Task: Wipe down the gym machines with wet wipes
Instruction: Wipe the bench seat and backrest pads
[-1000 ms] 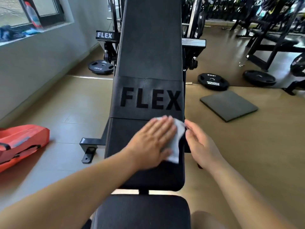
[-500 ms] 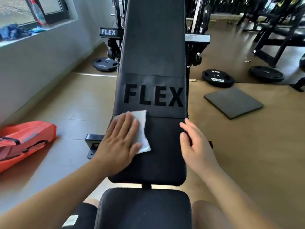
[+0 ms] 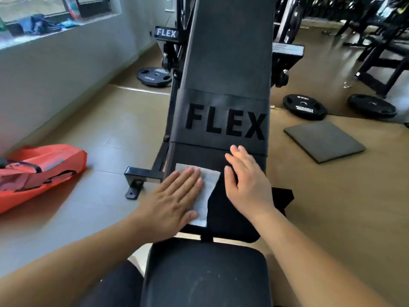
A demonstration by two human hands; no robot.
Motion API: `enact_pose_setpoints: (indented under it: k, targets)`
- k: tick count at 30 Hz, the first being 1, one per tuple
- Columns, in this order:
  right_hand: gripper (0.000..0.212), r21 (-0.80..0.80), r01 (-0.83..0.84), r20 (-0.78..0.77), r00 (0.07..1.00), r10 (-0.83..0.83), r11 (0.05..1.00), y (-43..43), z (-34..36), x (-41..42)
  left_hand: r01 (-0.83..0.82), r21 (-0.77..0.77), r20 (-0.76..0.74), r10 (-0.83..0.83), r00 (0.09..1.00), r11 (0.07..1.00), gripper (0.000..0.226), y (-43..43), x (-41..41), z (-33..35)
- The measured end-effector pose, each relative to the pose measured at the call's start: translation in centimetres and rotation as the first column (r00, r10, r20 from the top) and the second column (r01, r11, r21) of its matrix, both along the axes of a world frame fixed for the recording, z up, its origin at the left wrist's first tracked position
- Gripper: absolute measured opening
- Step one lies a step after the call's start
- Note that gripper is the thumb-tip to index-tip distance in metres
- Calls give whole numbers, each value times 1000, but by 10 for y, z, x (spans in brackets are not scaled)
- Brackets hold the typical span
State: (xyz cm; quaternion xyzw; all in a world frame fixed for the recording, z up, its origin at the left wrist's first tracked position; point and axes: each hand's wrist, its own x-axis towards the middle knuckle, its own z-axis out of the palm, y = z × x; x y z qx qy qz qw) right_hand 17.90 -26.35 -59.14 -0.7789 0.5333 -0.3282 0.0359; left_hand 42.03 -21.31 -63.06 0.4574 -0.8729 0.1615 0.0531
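A black padded bench back (image 3: 228, 63) marked FLEX slopes away from me, with its seat pad (image 3: 205, 273) just below. My left hand (image 3: 172, 200) lies flat with straight fingers on a white wet wipe (image 3: 209, 185), pressing it onto the lower left of the back pad. My right hand (image 3: 245, 182) is open with fingers spread, over the lower right part of the same pad; whether it touches the pad I cannot tell.
An orange bag (image 3: 37, 169) lies on the floor at left. Black weight plates (image 3: 304, 106) and a dark square mat (image 3: 324, 140) lie on the floor at right. Another plate (image 3: 153, 76) sits by the wall. More black gym frames (image 3: 380, 63) stand at far right.
My left hand has slid the wipe from the pad's right edge to its left side and then lower down. My right hand moved from the pad's right edge onto the pad.
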Motion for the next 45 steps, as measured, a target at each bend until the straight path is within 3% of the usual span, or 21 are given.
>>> enact_pose_setpoints:
  k: [3, 6, 8, 12, 14, 16, 18, 20, 22, 23, 25, 28, 33, 36, 40, 42, 45]
  targets:
    - [35, -32, 22, 11, 1000, -22, 999, -2, -2, 2, 49, 10, 78, -49, 996, 999, 72, -20, 21, 22]
    - [33, -51, 39, 17, 999, -38, 998, -2, -2, 2, -257, 53, -184, 262, 947, 965, 72, -38, 10, 30]
    - [33, -39, 39, 14, 999, -39, 998, -2, -2, 0, -331, 149, -276, 361, 891, 932, 71, -32, -9, 20]
    - [36, -17, 30, -10, 999, -30, 999, -3, -4, -3, 19, 57, -22, -18, 1000, 998, 63, -13, 11, 13]
    - [37, -19, 26, -24, 999, -27, 999, -3, -3, -3, -4, 70, -27, 6, 1000, 998, 60, -21, 29, 29]
    - [38, 2, 30, -35, 999, -30, 1000, 0, -2, -3, -131, 164, -158, 157, 975, 978, 58, -21, 29, 44]
    - [40, 62, 39, -41, 998, -37, 997, 3, 5, -1, -112, 373, -316, 240, 918, 921, 55, -6, 16, 59]
    - [43, 155, 22, -51, 999, -14, 988, 4, 14, 1, -46, 609, -432, 380, 818, 792, 53, 19, 9, 76]
    - [45, 254, -6, -31, 999, 15, 967, 13, 30, 1, 32, 762, -451, 494, 744, 647, 56, 53, 8, 92]
    - [43, 307, -27, 16, 1000, 23, 951, 22, 37, 0, 81, 806, -437, 497, 750, 587, 60, 73, 6, 98]
    - [38, 382, -105, 128, 990, 60, 918, 54, 39, -1, 164, 839, -396, 374, 839, 519, 56, 120, -2, 94]
    - [33, 506, -213, 205, 971, 124, 836, 106, 15, 6, 154, 769, -250, 69, 966, 621, 59, 151, -16, 79]
    - [41, 386, -183, 85, 983, 163, 904, 115, -18, 11, -96, 800, 39, 108, 993, 592, 64, 105, -31, 65]
    - [44, 362, -185, 103, 982, 158, 914, 109, -22, 9, -54, 789, 30, 50, 998, 612, 64, 117, -40, 69]
    - [39, 382, -191, 185, 974, 128, 904, 109, -22, 10, 190, 775, -107, -172, 979, 603, 64, 173, -36, 93]
    - [37, 387, -183, 184, 976, 119, 904, 110, -21, 10, 175, 806, -107, -151, 983, 565, 66, 171, -32, 94]
    - [37, 381, -151, 147, 984, 102, 912, 111, -19, 12, 84, 798, -75, -40, 996, 597, 70, 135, -44, 80]
